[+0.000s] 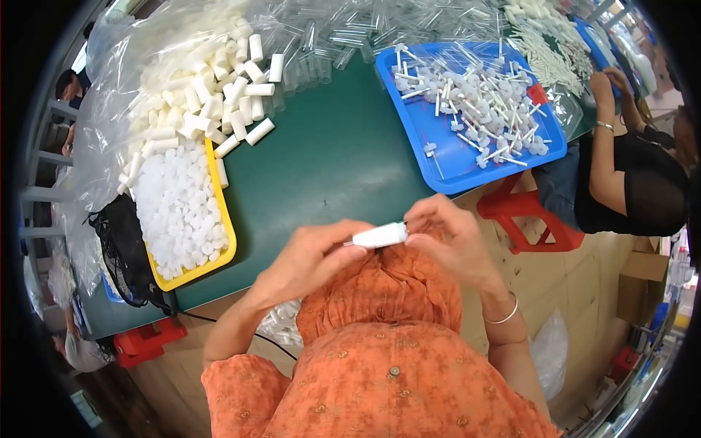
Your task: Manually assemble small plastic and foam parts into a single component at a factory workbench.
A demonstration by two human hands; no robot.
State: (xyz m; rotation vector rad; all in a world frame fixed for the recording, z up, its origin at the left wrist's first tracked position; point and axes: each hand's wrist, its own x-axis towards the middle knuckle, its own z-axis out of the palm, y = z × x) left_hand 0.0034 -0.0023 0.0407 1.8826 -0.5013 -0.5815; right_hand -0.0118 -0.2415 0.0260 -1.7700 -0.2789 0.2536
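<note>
A white foam-like cylinder (376, 236) is held level over my lap, just off the table's near edge. My left hand (312, 255) pinches its left end between thumb and fingers. At its right end sits a small translucent white cap (401, 231), with the thumb and fingertips of my right hand (454, 237) closed around it. Up on the left, a yellow-rimmed tray (232, 237) is heaped with more white caps. Loose white cylinders (241, 102) lie piled behind it. On the right, a blue tray (401, 124) holds many thin white sticks with translucent fittings.
Clear plastic tubes (328, 36) cover the far side of the green table (314, 160). A black mesh bag (120, 248) lies left of the yellow tray. A co-worker's hands (610, 84) are at the far right, near a red stool (526, 215). A cable runs below the table edge.
</note>
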